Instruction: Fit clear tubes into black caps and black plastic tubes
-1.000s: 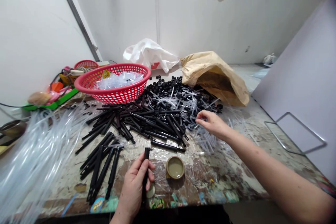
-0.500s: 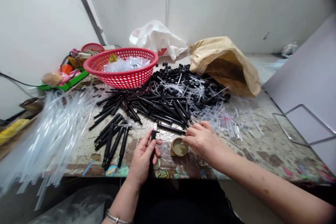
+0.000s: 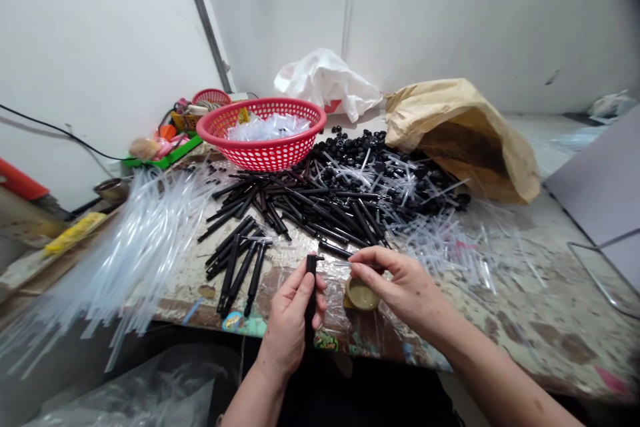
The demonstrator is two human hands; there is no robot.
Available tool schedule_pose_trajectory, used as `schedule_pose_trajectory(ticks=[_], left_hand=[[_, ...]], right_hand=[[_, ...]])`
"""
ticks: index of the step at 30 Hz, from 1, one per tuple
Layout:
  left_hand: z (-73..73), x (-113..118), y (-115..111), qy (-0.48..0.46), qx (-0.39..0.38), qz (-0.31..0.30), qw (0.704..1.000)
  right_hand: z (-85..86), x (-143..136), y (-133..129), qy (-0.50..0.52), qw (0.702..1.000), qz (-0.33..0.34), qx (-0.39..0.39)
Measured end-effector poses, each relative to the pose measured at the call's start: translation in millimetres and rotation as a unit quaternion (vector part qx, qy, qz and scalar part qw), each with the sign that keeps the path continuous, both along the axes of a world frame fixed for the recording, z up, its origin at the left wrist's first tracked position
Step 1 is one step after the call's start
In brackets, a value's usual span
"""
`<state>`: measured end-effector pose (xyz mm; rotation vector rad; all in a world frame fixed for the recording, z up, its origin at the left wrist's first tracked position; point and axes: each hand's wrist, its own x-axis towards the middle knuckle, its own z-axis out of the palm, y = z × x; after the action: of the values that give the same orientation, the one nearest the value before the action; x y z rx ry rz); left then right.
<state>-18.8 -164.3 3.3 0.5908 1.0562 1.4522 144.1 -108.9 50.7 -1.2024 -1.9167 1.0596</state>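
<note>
My left hand [image 3: 295, 310] is wrapped round a black plastic tube [image 3: 311, 283], held upright with a small side nozzle at its top. Between thumb and fingertips my right hand [image 3: 395, 283] pinches a short clear plastic tube [image 3: 342, 263], pointing left towards that nozzle with a small gap between them. Just below the right fingertips stands a small round cup [image 3: 363, 294] with a murky liquid in it. Left of my left hand lie several black tubes [image 3: 240, 277] with clear pieces at their upper ends.
A heap of black tubes [image 3: 320, 207] lies beyond my hands, with loose clear tubes [image 3: 450, 243] to its right. Behind are a red basket [image 3: 265, 159] of clear pieces and a brown paper bag [image 3: 450, 103]. Long clear hoses [image 3: 135, 247] hang over the left table edge.
My right hand has lifted from beside the cup and moved towards the black tube, with the clear tube now showing in its fingertips. The camera view has shifted left.
</note>
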Motion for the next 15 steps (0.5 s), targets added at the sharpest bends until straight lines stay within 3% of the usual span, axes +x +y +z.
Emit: schedule_pose_trajectory(ticks=[9,15], left_hand=[[6.5,2.0,-8.6,-0.025,0.002,-0.026,0.999],[11.0,3.3,-10.5,0.005,-0.005,-0.041,0.999]], right_hand=[[1.7,-7.8,1.1,0.005,1.000,0.003,0.006],[5.5,-7.1,-2.3,-0.017,0.998,0.031,0.052]])
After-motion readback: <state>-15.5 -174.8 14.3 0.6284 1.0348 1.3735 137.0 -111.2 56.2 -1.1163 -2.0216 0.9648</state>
